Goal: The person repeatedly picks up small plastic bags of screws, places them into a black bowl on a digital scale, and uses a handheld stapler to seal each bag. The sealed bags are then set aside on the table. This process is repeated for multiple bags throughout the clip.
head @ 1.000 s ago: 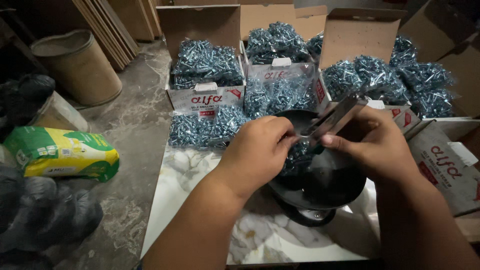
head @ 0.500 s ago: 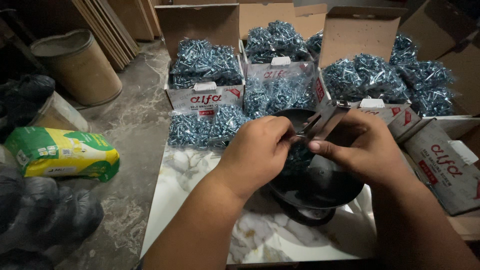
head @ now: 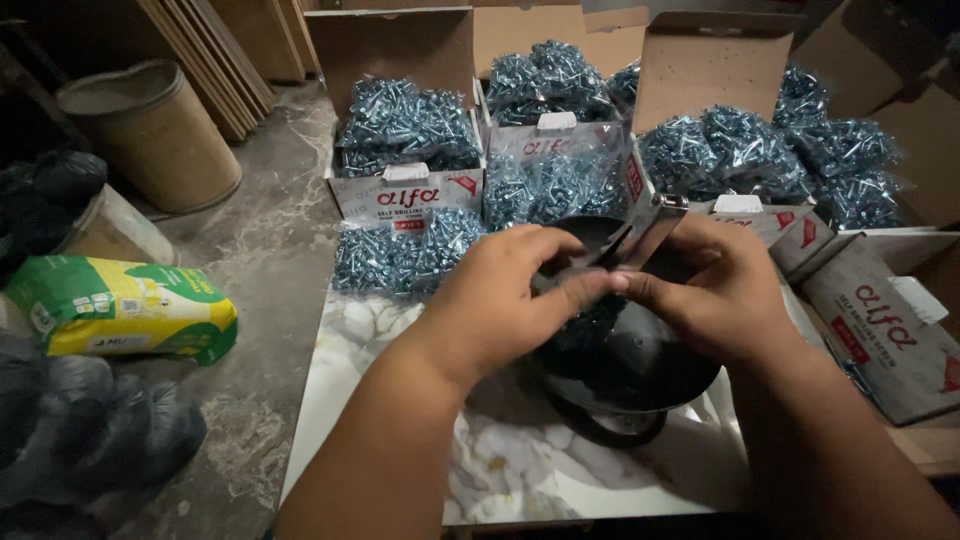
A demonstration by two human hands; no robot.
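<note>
My left hand (head: 505, 295) and my right hand (head: 715, 290) meet above a black round pan (head: 640, 365) that stands on a marble-patterned slab (head: 400, 410). Both hands pinch the mouth of a clear plastic bag (head: 590, 325) with bluish screws in it, hanging into the pan. My right hand also holds a flat metal tool (head: 650, 235), slanted up and away. The fingers hide the bag's top, so how it is closed cannot be seen.
Open cardboard boxes (head: 405, 190) heaped with bags of screws (head: 410, 125) line the far side. A loose bag of screws (head: 405, 255) lies ahead of my left hand. A closed box (head: 885, 325) sits right. Left on the floor: a green-yellow sack (head: 120, 310), a fibre drum (head: 150, 130), black bags (head: 90, 430).
The metal tool has swung lower and nearer to my left hand. My left fingers have closed further over the bag's mouth, and both hands have drawn together.
</note>
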